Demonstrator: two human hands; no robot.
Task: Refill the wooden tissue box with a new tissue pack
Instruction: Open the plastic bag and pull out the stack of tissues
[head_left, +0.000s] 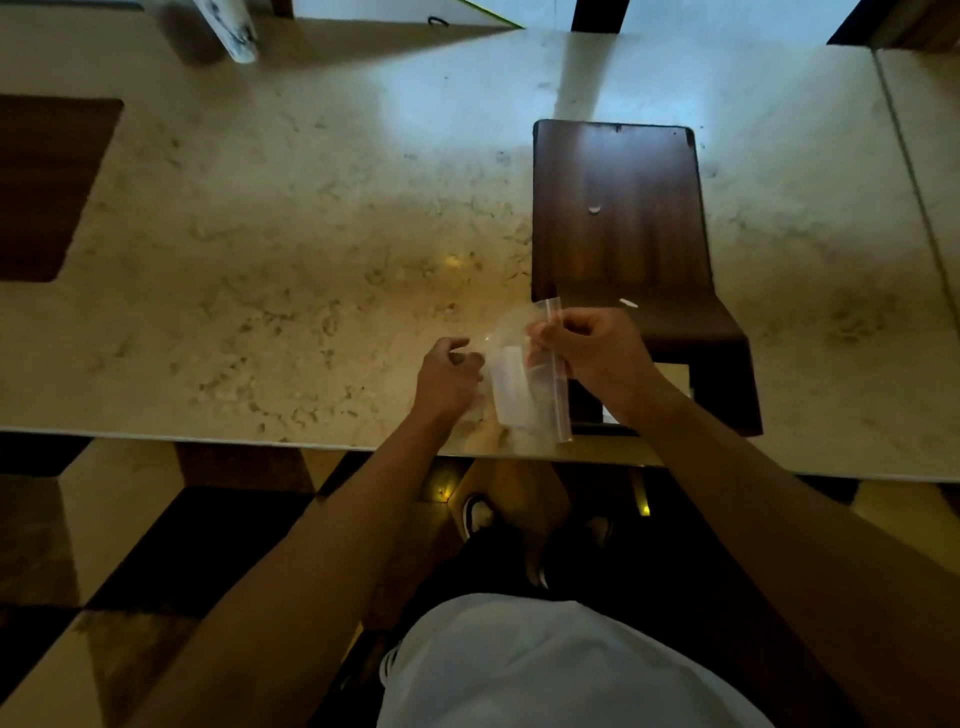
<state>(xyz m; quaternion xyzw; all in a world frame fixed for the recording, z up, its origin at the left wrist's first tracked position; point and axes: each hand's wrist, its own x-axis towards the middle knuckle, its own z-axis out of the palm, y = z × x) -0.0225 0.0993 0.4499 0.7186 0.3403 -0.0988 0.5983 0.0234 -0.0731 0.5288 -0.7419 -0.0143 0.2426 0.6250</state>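
Observation:
A clear plastic tissue pack (519, 395) with white tissues inside is held above the marble counter's near edge. My left hand (449, 376) pinches its left side. My right hand (592, 348) grips its upper right, next to a stiff clear strip running down the pack's right edge. The dark wooden tissue box (623, 234) stands just behind and to the right of my hands, its flat top face with a small clear knob turned up. A pale opening shows at the box's near side, partly hidden by my right wrist.
The marble counter (285, 260) stretches left and right, with a dark rectangular inset (47, 187) at the far left. A white cylindrical thing (228, 26) stands at the back left. Below the counter edge are the floor, my shoes and my white shirt.

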